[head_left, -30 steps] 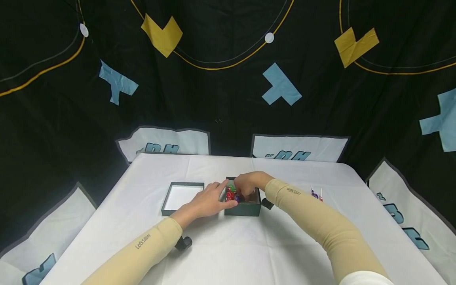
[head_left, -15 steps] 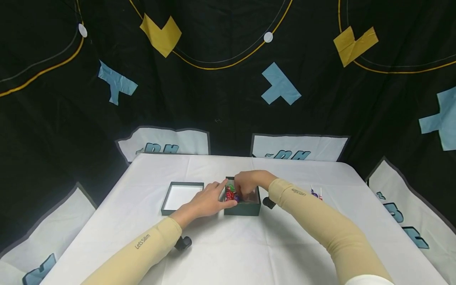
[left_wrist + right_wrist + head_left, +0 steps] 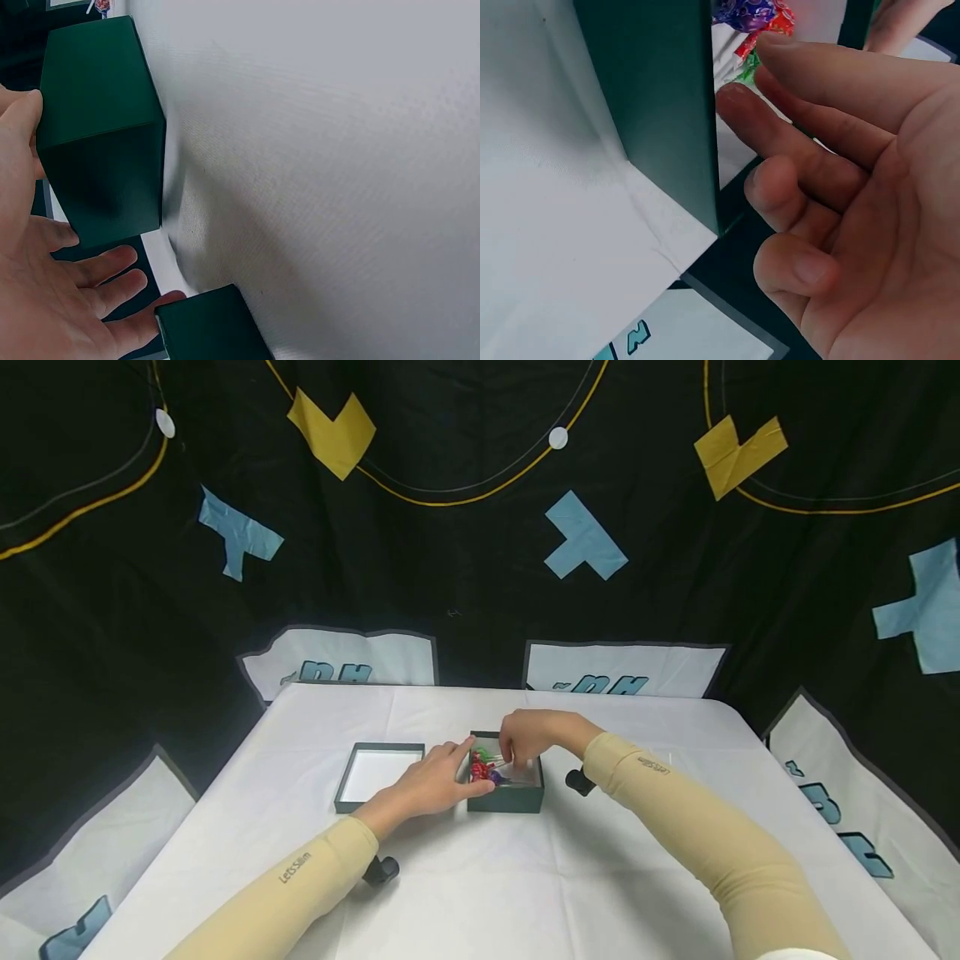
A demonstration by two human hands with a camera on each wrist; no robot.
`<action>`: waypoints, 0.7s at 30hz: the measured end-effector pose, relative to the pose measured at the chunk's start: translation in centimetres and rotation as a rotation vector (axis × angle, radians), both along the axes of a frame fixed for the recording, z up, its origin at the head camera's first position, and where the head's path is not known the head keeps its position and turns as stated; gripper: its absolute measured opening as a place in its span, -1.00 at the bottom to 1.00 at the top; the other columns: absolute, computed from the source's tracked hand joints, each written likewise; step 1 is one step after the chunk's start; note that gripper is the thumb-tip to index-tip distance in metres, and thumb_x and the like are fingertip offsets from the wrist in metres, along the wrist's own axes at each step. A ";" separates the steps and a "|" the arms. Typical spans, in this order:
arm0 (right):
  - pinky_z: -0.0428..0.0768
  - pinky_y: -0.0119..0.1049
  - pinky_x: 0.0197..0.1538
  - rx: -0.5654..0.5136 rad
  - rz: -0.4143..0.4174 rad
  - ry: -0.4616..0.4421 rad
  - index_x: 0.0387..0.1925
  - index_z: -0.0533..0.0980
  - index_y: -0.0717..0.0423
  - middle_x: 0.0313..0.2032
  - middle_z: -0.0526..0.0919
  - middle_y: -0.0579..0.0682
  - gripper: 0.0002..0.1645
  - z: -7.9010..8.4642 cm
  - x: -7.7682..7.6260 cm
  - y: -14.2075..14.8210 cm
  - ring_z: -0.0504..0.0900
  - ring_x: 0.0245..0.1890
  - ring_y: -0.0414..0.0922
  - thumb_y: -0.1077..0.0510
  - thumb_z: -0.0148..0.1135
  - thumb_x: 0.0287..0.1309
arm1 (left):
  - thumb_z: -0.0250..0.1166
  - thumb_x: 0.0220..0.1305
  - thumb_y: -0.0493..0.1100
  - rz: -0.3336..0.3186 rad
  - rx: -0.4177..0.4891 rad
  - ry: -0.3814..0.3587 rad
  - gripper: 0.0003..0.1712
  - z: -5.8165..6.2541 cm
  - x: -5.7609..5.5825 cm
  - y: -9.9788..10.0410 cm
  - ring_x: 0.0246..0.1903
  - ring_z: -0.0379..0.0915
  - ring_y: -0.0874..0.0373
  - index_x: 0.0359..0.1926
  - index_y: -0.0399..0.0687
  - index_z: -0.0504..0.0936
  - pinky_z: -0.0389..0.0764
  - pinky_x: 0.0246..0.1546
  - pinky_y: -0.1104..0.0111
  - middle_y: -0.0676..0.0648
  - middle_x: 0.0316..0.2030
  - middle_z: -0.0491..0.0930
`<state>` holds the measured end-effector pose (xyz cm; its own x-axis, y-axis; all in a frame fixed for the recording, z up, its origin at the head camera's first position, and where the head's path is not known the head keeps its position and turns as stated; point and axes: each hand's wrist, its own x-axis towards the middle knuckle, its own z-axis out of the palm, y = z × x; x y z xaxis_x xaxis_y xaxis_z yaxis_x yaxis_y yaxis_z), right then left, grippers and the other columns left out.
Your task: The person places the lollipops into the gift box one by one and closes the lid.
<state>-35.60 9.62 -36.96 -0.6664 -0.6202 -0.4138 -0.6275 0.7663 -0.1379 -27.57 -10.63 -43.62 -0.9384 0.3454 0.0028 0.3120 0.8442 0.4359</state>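
Observation:
An uncovered dark green box (image 3: 504, 801) stands mid-table. Inside lie several lollipops (image 3: 483, 768) in red, green and purple wrappers, with white sticks. My left hand (image 3: 435, 778) rests along the box's left side, thumb and index finger spread and touching it; in the left wrist view, its other fingers extend past the box. Above the box's right part is my right hand (image 3: 527, 737), fingertips pointing down at the opening. In the right wrist view, its fingers are loosely bent and apart near a purple-wrapped lollipop (image 3: 746, 13), with nothing seen between them.
Left of the box lies the matching lid (image 3: 378, 772), its white inside facing up. Another lollipop (image 3: 102, 6) shows beyond the box in the left wrist view; my right forearm mostly hides that area in the head view. A black curtain (image 3: 450, 577) hangs behind the white table (image 3: 465, 893).
My right hand has risen slightly out of the box and shifted right, exposing more lollipops and sticks. The left hand stays at the box. My right forearm now covers the lollipops on the table.

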 end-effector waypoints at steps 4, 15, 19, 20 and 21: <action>0.65 -0.26 -0.08 -0.022 -0.003 0.036 -0.16 0.75 -0.06 -0.22 0.72 -0.19 -0.80 0.5 0.4 0.7 0.60 -0.26 -0.18 0.13 0.46 0.14 | 0.16 0.17 0.58 0.002 -0.007 0.003 0.16 0.1 0.0 0.0 0.33 0.34 -0.11 0.58 0.03 0.12 0.48 0.22 -0.15 -0.23 0.37 0.37; 0.64 -0.26 -0.12 -0.158 -0.090 0.031 -0.24 0.73 -0.07 -0.32 0.70 -0.17 -0.86 2.3 2.1 3.6 0.58 -0.29 -0.15 0.17 0.49 0.13 | 0.17 0.16 0.58 0.008 -0.008 -0.004 0.16 0.0 0.0 0.0 0.37 0.30 -0.14 0.59 0.08 0.09 0.43 0.26 -0.18 -0.24 0.39 0.35; 0.63 -0.28 -0.15 -0.208 -0.113 0.019 -0.26 0.71 -0.07 -0.33 0.69 -0.16 -0.86 2.5 2.4 5.2 0.57 -0.28 -0.15 0.20 0.48 0.13 | 0.17 0.17 0.57 0.004 -0.005 0.002 0.15 -0.2 -0.2 0.0 0.37 0.29 -0.13 0.60 0.10 0.08 0.42 0.27 -0.18 -0.24 0.40 0.34; 0.62 -0.28 -0.16 -0.218 -0.121 0.015 -0.26 0.71 -0.07 -0.33 0.69 -0.16 -0.86 2.6 2.5 5.6 0.57 -0.28 -0.15 0.20 0.48 0.13 | 0.17 0.17 0.57 0.003 -0.001 0.005 0.15 -0.2 -0.2 0.0 0.37 0.30 -0.13 0.59 0.09 0.09 0.42 0.26 -0.18 -0.24 0.40 0.34; 0.61 -0.29 -0.19 -0.228 -0.127 0.010 -0.27 0.71 -0.07 -0.34 0.69 -0.16 -0.86 2.6 2.6 6.0 0.56 -0.29 -0.15 0.20 0.48 0.13 | 0.17 0.17 0.57 0.001 -0.001 0.005 0.15 -0.3 -0.2 0.0 0.38 0.29 -0.14 0.59 0.09 0.09 0.42 0.27 -0.18 -0.24 0.40 0.34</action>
